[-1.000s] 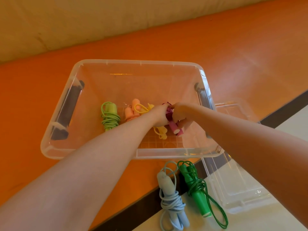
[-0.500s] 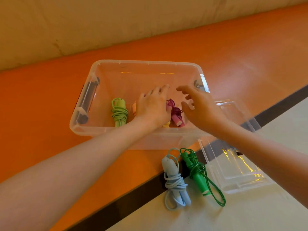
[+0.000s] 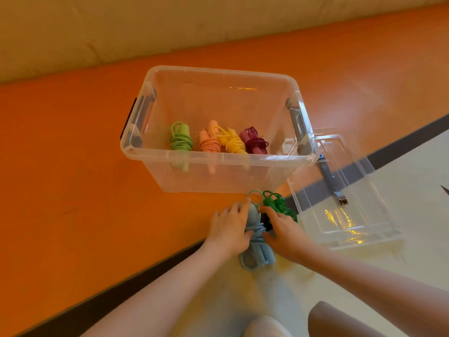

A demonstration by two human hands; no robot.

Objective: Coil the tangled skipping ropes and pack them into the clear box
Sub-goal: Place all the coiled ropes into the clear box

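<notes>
The clear box (image 3: 136, 152) stands on the orange floor. Inside lie a light green coiled rope (image 3: 181, 139), a peach one (image 3: 209, 142), a yellow one (image 3: 233, 142) and a maroon one (image 3: 255, 141) in a row. In front of the box, a light blue coiled rope (image 3: 257, 251) lies on the floor. My left hand (image 3: 228, 227) touches its left side and my right hand (image 3: 284, 229) its right side, with fingers fairly straight. A dark green coiled rope (image 3: 279, 205) lies just beyond my right hand's fingers.
The clear lid (image 3: 345, 210) lies flat to the right of the box, across a dark floor stripe (image 3: 136, 285). A beige wall (image 3: 170, 25) runs along the back. My knees (image 3: 267, 327) show at the bottom edge.
Both hands left the box, leaving the maroon rope inside, and came down to the light blue rope on the floor. The view pulled back from the box.
</notes>
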